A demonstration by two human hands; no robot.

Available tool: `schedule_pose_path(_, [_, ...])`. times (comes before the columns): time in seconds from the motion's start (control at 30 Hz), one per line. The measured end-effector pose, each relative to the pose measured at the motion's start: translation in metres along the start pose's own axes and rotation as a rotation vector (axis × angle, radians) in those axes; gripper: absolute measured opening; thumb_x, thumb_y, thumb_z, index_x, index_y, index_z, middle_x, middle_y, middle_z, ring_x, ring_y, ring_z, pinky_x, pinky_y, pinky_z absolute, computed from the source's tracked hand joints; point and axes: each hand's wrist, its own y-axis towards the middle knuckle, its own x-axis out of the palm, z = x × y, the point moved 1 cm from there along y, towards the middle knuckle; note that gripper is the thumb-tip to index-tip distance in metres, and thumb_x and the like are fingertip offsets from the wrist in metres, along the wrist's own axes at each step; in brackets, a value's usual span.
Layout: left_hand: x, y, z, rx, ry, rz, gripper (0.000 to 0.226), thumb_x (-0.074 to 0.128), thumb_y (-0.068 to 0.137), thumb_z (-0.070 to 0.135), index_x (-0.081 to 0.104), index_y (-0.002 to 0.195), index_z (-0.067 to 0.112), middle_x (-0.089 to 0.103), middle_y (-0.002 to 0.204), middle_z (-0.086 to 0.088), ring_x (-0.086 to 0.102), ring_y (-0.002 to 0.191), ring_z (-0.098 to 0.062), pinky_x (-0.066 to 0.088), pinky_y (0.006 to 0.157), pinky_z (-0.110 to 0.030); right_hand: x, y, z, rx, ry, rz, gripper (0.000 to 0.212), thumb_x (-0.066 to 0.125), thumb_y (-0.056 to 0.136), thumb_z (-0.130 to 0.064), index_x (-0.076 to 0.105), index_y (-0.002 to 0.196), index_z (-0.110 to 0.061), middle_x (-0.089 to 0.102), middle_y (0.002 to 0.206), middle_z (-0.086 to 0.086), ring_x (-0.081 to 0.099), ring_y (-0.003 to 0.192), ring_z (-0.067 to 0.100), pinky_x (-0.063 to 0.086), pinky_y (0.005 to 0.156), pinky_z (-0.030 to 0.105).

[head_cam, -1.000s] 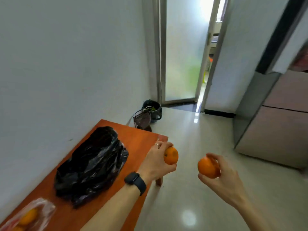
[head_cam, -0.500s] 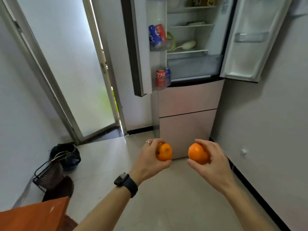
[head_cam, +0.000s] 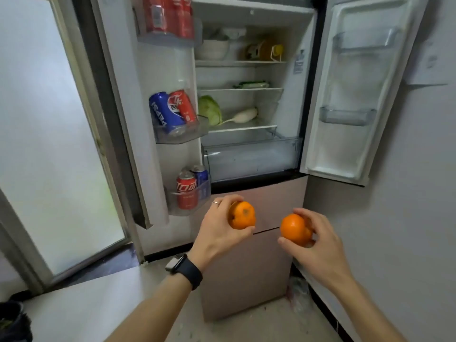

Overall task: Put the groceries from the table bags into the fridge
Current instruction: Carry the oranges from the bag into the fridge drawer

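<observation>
My left hand [head_cam: 217, 230] grips an orange [head_cam: 242, 215], and my right hand [head_cam: 318, 243] grips a second orange [head_cam: 293, 229]. Both are held side by side in front of the fridge's pink lower drawers [head_cam: 246, 267]. The fridge [head_cam: 246, 99] stands with both upper doors open. Inside, a cabbage [head_cam: 209, 109] and a white radish [head_cam: 243, 116] lie on the lower shelf, above a clear crisper drawer [head_cam: 251, 159]. A bowl [head_cam: 212, 49] and a yellow item [head_cam: 269, 51] sit on the top shelf.
The left fridge door [head_cam: 170, 119] holds soda cans [head_cam: 172, 109] in three racks. The right fridge door [head_cam: 355, 90] has bare racks. A frosted glass door [head_cam: 49, 144] is at left, a grey wall at right. A dark bin [head_cam: 12, 319] shows at bottom left.
The view swung from the table and bags to the open fridge and came closer. Both hands kept their oranges and rose toward the fridge front.
</observation>
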Motion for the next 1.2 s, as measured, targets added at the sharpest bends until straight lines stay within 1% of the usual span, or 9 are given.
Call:
schedule_pose_path(0.13, [0.015,0.088,-0.011,0.026,0.026,0.014,0.067,0.085,0.072,0.043,0.047,0.126,0.041,0.047,0.125,0.011,0.052,0.111,-0.009,0.054,0.088,-0.027,-0.005,0.085,0.025,-0.023,0.000,0.039,0.067,0.090,0.069,-0.034,0.053,0.125,-0.044,0.048,0.122,-0.020,0.052,0.107,-0.002,0.046,0.077,0.018])
schedule_pose_path(0.33, [0.037,0.211,-0.036,0.018,0.070,0.122,0.064,0.087,0.070,0.041,0.051,0.123,0.041,0.049,0.121,0.011,0.053,0.108,-0.009,0.052,0.086,-0.028,0.000,0.217,0.075,-0.079,0.050,0.021,0.069,0.089,0.069,-0.038,0.051,0.126,-0.047,0.045,0.121,-0.031,0.050,0.108,-0.005,0.044,0.078,0.016])
schedule_pose_path(0.43, [0.042,0.267,-0.047,-0.011,0.107,0.212,0.062,0.087,0.068,0.040,0.053,0.120,0.041,0.052,0.117,0.011,0.056,0.104,-0.007,0.049,0.082,-0.021,0.007,0.287,0.099,-0.116,0.111,-0.028,0.071,0.087,0.070,-0.039,0.048,0.129,-0.047,0.044,0.122,-0.032,0.051,0.109,-0.002,0.048,0.083,0.023])
schedule_pose_path(0.53, [0.041,0.317,-0.056,-0.097,0.154,0.301,0.062,0.088,0.068,0.037,0.056,0.121,0.035,0.055,0.116,0.007,0.057,0.102,-0.010,0.043,0.078,-0.014,0.015,0.358,0.111,-0.116,0.140,-0.093,0.081,0.086,0.071,-0.044,0.041,0.139,-0.045,0.044,0.133,-0.020,0.052,0.115,0.007,0.048,0.094,0.033])
schedule_pose_path(0.7, [0.028,0.397,-0.073,-0.270,0.271,0.337,0.065,0.086,0.073,0.037,0.056,0.129,0.023,0.057,0.120,-0.003,0.056,0.103,-0.018,0.044,0.084,-0.026,0.039,0.464,0.108,-0.181,0.079,-0.147,0.073,0.083,0.069,-0.055,0.054,0.132,-0.033,0.054,0.122,-0.011,0.056,0.110,0.015,0.050,0.095,0.038])
schedule_pose_path(0.9, [0.034,0.455,-0.136,-0.504,0.657,0.103,0.061,0.078,0.074,0.053,0.060,0.126,0.028,0.067,0.120,-0.003,0.062,0.109,-0.026,0.049,0.086,-0.035,0.097,0.549,0.118,-0.190,-0.183,-0.409,0.079,0.077,0.070,-0.066,0.050,0.138,-0.036,0.054,0.129,0.006,0.052,0.122,0.026,0.044,0.101,0.040])
schedule_pose_path(1.03, [0.043,0.472,-0.188,-0.597,0.755,-0.138,0.065,0.082,0.068,0.053,0.061,0.124,0.026,0.065,0.122,-0.002,0.062,0.109,-0.024,0.054,0.088,-0.036,0.158,0.582,0.130,-0.249,-0.410,-0.696,0.084,0.080,0.067,-0.063,0.050,0.140,-0.033,0.056,0.135,0.004,0.053,0.122,0.025,0.046,0.099,0.038])
schedule_pose_path(1.13, [0.046,0.488,-0.222,-0.665,0.836,-0.296,0.062,0.079,0.073,0.050,0.061,0.126,0.024,0.064,0.125,-0.006,0.062,0.113,-0.028,0.054,0.092,-0.039,0.195,0.599,0.133,-0.178,-0.451,-0.940,0.085,0.087,0.068,-0.048,0.050,0.141,-0.026,0.060,0.131,0.003,0.070,0.098,0.023,0.060,0.081,0.035])
schedule_pose_path(1.2, [0.045,0.501,-0.242,-0.713,0.874,-0.385,0.056,0.078,0.073,0.049,0.066,0.119,0.019,0.067,0.120,-0.008,0.066,0.106,-0.028,0.057,0.089,-0.039,0.218,0.611,0.132,-0.111,-0.478,-1.038,0.080,0.089,0.068,-0.042,0.053,0.137,-0.025,0.062,0.120,0.004,0.074,0.081,0.023,0.063,0.069,0.034])
